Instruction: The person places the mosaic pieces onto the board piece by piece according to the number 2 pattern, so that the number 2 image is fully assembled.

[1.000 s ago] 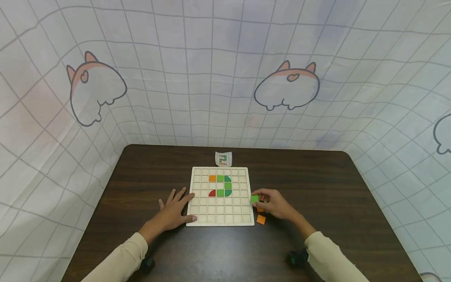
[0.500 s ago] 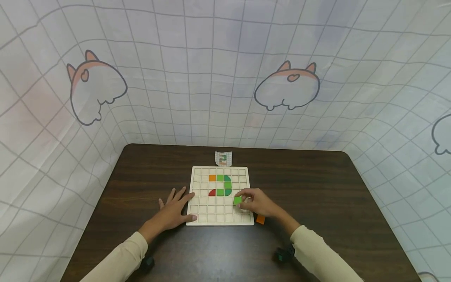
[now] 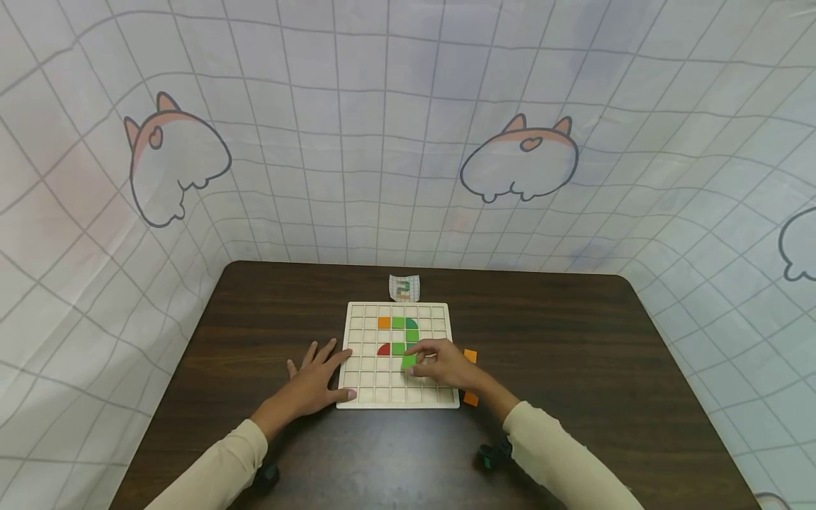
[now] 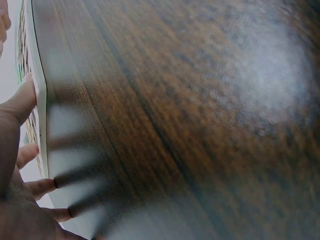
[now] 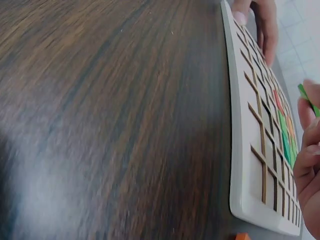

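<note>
A white grid board (image 3: 376, 389) lies on the table, with orange, green and red tiles set in several of its squares. Between thumb and fingers my right hand (image 3: 443, 365) pinches a light green square tile (image 3: 409, 363) over the board, just below the row that begins with a red quarter-round tile (image 3: 384, 349). In the right wrist view the pinched tile (image 5: 305, 95) shows edge-on, raised above the grid. Fingers spread, my left hand (image 3: 312, 382) rests at the board's left edge, thumb and a fingertip on its rim. My right hand partly hides the dark green tile.
Orange tiles (image 3: 470, 355) lie on the table right of the board, partly behind my right wrist. A small card (image 3: 404, 288) with a coloured grid figure lies beyond the board's far edge. Patterned white cloth (image 3: 408, 142) stands around the dark wooden table (image 3: 542, 319).
My right hand has carried the green square tile leftward from beside the board to over it, uncovering an orange tile on the table. The left hand has stayed in place.
</note>
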Available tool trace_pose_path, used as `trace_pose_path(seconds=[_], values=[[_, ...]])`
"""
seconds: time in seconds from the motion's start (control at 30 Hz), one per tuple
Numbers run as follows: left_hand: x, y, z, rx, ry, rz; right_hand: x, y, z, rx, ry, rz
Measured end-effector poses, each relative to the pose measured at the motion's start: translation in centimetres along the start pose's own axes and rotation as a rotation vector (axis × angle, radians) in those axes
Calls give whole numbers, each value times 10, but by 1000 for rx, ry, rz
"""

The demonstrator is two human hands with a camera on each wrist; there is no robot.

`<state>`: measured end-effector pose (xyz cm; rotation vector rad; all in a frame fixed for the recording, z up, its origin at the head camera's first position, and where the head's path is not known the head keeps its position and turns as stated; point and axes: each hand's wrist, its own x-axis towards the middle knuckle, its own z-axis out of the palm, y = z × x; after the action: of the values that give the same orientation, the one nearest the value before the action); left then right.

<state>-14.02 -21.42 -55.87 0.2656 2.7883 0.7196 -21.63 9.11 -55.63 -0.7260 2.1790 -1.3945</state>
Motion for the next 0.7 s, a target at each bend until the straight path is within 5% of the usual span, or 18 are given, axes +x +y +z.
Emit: trace_pose_path(seconds=[0.7], values=[[-2,2,0,-9,7,10,25,-6,33,-104,97,-20]])
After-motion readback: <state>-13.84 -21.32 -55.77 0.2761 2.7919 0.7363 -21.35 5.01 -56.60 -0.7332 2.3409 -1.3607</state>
